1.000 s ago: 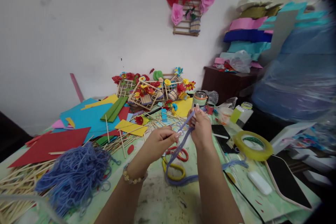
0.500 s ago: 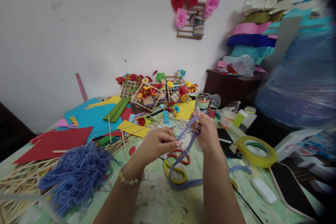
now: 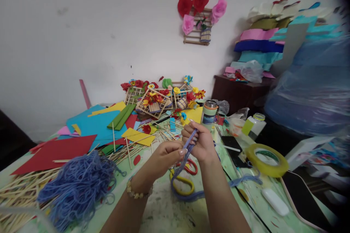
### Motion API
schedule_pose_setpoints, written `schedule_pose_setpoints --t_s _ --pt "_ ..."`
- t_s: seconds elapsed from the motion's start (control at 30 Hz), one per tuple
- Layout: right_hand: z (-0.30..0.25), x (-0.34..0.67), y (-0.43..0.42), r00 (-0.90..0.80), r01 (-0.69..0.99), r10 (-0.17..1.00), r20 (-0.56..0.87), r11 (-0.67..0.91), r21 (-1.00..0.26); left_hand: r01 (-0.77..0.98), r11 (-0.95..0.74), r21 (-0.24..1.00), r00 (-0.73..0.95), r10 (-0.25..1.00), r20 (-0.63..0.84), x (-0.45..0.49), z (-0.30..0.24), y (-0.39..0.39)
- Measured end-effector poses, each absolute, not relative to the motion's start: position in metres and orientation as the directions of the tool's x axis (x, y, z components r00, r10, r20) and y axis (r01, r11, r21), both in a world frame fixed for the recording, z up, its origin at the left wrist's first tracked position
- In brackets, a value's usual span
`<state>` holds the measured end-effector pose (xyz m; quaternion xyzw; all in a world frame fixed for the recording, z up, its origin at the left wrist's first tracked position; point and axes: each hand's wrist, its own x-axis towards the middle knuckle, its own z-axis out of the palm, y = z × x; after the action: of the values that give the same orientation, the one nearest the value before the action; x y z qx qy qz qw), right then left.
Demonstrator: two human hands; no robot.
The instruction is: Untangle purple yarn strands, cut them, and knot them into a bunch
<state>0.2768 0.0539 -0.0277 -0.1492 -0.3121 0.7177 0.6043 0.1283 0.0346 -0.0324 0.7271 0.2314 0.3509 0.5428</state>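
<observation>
Both my hands are raised over the table's middle, closed on a bundle of blue yarn strands (image 3: 182,165). My left hand (image 3: 165,153) pinches the strands lower down. Right beside it, my right hand (image 3: 197,141) grips their upper end in a fist. The strands hang down in a loop to the table and trail off to the right (image 3: 246,179). Under the hands lie scissors with red and yellow handles (image 3: 183,182). A big tangle of the same blue yarn (image 3: 78,185) sits at the near left.
Coloured paper sheets (image 3: 57,149) and wooden sticks (image 3: 19,185) cover the left of the table. Paper-flower frames (image 3: 155,98) stand at the back by the wall. A jar (image 3: 209,112), a yellow tape roll (image 3: 266,160), a dark phone (image 3: 232,145) and a white eraser (image 3: 276,201) lie to the right.
My right hand has come down and left, closing the gap to my left hand. The yarn between them is shorter and steeper. The camera has tilted slightly.
</observation>
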Motion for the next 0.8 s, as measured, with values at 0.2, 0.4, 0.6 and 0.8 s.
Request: schedule_pose_setpoints --t_s 0.2,0.4,0.6,0.8 --pt "-0.028 0.286 0.061 -0.218 -0.869 0.974 0.062 -0.164 -0.467 0.368 -0.564 0.74 0.725 0.672 0.152 0.124 -0.026 0.032" --pt "-0.027 0.276 0.061 -0.169 -0.878 0.985 -0.025 -0.162 -0.451 0.51 -0.493 0.705 0.676 0.736 0.026 0.118 -0.02 0.024" --pt "-0.031 0.261 0.053 -0.175 -0.807 0.977 0.119 -0.073 -0.586 0.32 -0.168 0.932 0.751 0.644 -0.142 0.099 -0.013 0.023" --pt "-0.033 0.266 0.056 0.01 -0.783 0.991 0.136 0.092 -0.615 0.182 -0.105 0.978 0.639 0.768 -0.036 0.1 -0.022 0.038"
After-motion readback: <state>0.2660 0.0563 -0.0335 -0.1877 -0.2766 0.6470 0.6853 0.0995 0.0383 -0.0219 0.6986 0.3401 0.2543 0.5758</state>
